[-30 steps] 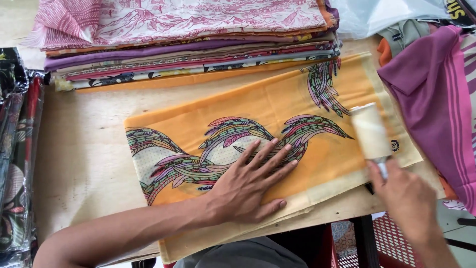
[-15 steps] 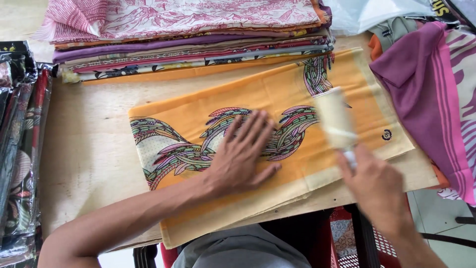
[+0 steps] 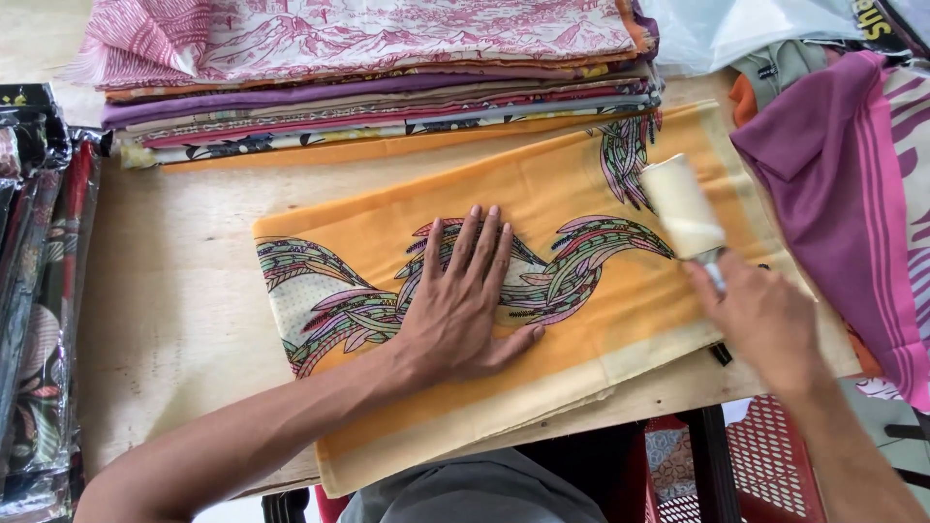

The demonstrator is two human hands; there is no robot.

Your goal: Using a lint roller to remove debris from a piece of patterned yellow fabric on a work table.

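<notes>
Pressing flat on the orange cloth (image 3: 581,320), the left hand (image 3: 465,300) spreads its fingers wide over the printed wave pattern, gripping nothing. The right hand (image 3: 765,320) is closed around the handle of one pale lint roller (image 3: 683,208), whose roll rests on the cloth's right part. Shiny plastic-wrapped packets (image 3: 39,320) lie along the table's (image 3: 174,310) left edge. One stack of folded fabrics (image 3: 387,77) sits behind, and a purple cloth (image 3: 843,184) lies just right.

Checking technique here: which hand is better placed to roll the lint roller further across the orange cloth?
Right, probably. The right hand grips the lint roller, which rests on the orange cloth. The left hand lies flat on the pattern, pinning the cloth.
</notes>
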